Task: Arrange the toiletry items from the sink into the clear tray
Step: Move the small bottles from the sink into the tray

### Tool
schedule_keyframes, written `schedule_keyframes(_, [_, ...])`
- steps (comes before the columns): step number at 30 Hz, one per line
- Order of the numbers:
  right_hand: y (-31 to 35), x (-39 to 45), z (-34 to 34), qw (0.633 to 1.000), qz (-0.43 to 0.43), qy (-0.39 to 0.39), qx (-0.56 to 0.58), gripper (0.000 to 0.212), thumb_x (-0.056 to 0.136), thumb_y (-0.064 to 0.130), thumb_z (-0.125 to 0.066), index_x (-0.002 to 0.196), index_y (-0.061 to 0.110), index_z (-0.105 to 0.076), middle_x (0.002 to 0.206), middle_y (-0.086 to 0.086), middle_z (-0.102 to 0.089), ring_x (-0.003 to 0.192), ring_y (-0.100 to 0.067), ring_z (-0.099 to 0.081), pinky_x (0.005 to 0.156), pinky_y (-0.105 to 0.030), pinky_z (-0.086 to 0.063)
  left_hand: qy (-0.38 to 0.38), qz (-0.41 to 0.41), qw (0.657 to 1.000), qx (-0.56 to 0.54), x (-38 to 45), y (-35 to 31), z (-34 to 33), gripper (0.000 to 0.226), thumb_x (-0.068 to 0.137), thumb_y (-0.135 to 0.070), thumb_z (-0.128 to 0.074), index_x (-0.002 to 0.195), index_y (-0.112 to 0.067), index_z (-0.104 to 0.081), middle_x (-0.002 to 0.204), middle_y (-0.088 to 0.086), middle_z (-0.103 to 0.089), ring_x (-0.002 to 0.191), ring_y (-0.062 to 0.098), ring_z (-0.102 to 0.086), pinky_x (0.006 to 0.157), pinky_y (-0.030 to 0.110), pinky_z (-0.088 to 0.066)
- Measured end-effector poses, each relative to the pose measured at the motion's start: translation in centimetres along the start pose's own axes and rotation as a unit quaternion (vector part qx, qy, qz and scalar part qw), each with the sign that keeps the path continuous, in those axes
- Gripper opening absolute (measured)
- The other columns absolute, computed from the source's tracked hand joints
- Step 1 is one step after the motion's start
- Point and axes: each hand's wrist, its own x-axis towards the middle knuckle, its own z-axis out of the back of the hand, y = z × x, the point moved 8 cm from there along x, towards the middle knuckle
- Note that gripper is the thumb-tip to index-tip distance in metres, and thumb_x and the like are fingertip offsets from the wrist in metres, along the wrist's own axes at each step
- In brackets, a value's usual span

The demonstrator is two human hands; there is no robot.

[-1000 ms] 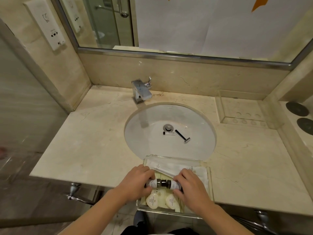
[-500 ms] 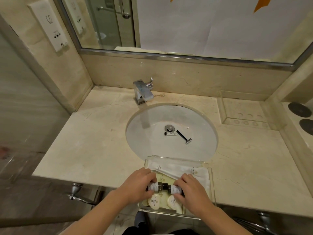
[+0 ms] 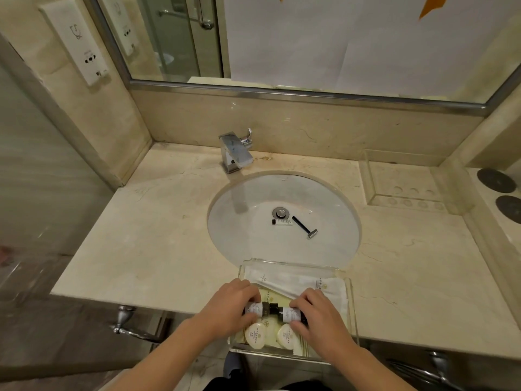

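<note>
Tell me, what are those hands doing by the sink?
A person is tidying little bathroom things into a clear tray at the counter's front edge. The left hand holds one small bottle and the right hand holds another small bottle, laid cap to cap in the tray. Two round soaps and some white packets are in there too. A black razor and a tiny tube still lie in the sink by the drain.

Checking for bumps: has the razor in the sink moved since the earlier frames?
No. The razor lies right of the drain, same as before.
</note>
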Motion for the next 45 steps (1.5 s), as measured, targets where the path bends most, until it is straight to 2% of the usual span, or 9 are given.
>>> schedule_keyframes(8, [-0.4,0.3,-0.3,1.0,-0.009,-0.017,0.015,0.02,0.076,0.025,-0.072,0.094,0.022,-0.063,0.09,0.012,-0.047,0.082,-0.007,-0.044,0.071,-0.02,-0.044,-0.009,0.006,1.0,0.022,0.4,0.1,-0.5,0.024,0.087,-0.031,-0.061,0.109,-0.023,-0.056,0.109,-0.006,-0.055,0.099,0.014,-0.046,0.08,0.023,-0.034])
schedule_keyframes(11, [-0.4,0.2,-0.1,1.0,-0.008,-0.021,0.013,0.022,0.073,0.033,-0.07,0.092,0.024,-0.063,0.089,0.013,-0.046,0.08,-0.007,-0.043,0.069,-0.02,-0.044,-0.011,0.008,1.0,0.004,0.3,0.2,-0.5,0.025,0.085,-0.032,-0.06,0.108,-0.024,-0.058,0.107,-0.006,-0.051,0.093,0.012,-0.045,0.079,0.023,-0.037])
schedule_keyframes(17, [-0.7,0.5,1.2,0.998,-0.029,-0.051,0.012,0.029,0.082,0.043,-0.062,0.106,0.027,-0.062,0.097,0.013,-0.045,0.087,-0.005,-0.045,0.076,-0.021,-0.046,-0.003,0.024,0.999,-0.026,0.1,0.5,0.0,0.023,0.089,-0.041,-0.056,0.106,-0.027,-0.06,0.148,-0.009,-0.028,0.075,0.005,-0.047,0.077,0.021,-0.041])
schedule_keyframes(21, [-1.3,0.6,1.9,0.996,-0.058,-0.063,-0.004,0.035,0.086,0.035,-0.061,0.119,0.024,-0.058,0.104,0.009,-0.048,0.091,-0.009,-0.046,0.077,-0.024,-0.047,0.016,0.03,0.999,-0.021,0.3,0.4,0.2,0.021,0.091,-0.041,-0.055,0.107,-0.027,-0.059,0.156,-0.009,-0.019,0.076,0.004,-0.047,0.079,0.022,-0.041])
schedule_keyframes(24, [-1.3,1.1,1.9,0.997,-0.056,-0.047,-0.018,0.032,0.089,0.035,-0.057,0.119,0.024,-0.06,0.106,0.01,-0.049,0.093,-0.008,-0.044,0.08,-0.023,-0.044,0.019,0.023,0.999,-0.012,0.5,0.2,0.5,0.022,0.092,-0.039,-0.053,0.108,-0.025,-0.059,0.152,-0.009,-0.026,0.08,0.004,-0.047,0.084,0.025,-0.045])
schedule_keyframes(31, [-0.5,1.7,1.4,0.999,-0.02,-0.031,-0.012,0.022,0.09,0.028,-0.058,0.11,0.025,-0.065,0.1,0.013,-0.047,0.092,-0.007,-0.04,0.08,-0.021,-0.039,0.012,0.005,1.0,0.003,0.5,-0.1,0.7,0.024,0.092,-0.039,-0.052,0.109,-0.023,-0.058,0.142,-0.006,-0.035,0.08,0.007,-0.048,0.083,0.027,-0.046])
schedule_keyframes(36, [-0.6,1.5,1.3,0.999,-0.002,-0.031,-0.007,0.019,0.088,0.029,-0.059,0.106,0.026,-0.066,0.098,0.012,-0.049,0.091,-0.008,-0.042,0.08,-0.023,-0.041,0.0,-0.002,1.0,0.006,0.6,0.0,0.6,0.026,0.092,-0.038,-0.052,0.112,-0.023,-0.06,0.123,-0.005,-0.049,0.099,0.012,-0.052,0.085,0.025,-0.045])
schedule_keyframes(39, [-0.5,1.3,1.5,0.999,0.002,-0.05,-0.009,0.016,0.085,0.029,-0.063,0.101,0.026,-0.065,0.096,0.012,-0.049,0.09,-0.008,-0.044,0.078,-0.024,-0.044,-0.009,-0.003,1.0,0.007,0.7,0.1,0.6,0.026,0.092,-0.036,-0.052,0.111,-0.022,-0.06,0.114,-0.003,-0.053,0.102,0.014,-0.05,0.083,0.024,-0.043])
schedule_keyframes(45, [-1.0,0.0,1.5,0.999,0.0,-0.035,-0.039,0.024,0.08,0.049,-0.058,0.095,0.032,-0.06,0.096,0.013,-0.046,0.088,-0.006,-0.042,0.074,-0.021,-0.043,-0.011,-0.006,1.0,0.012,0.9,0.1,0.7,0.025,0.092,-0.037,-0.05,0.11,-0.023,-0.06,0.11,-0.005,-0.053,0.101,0.012,-0.048,0.083,0.024,-0.042])
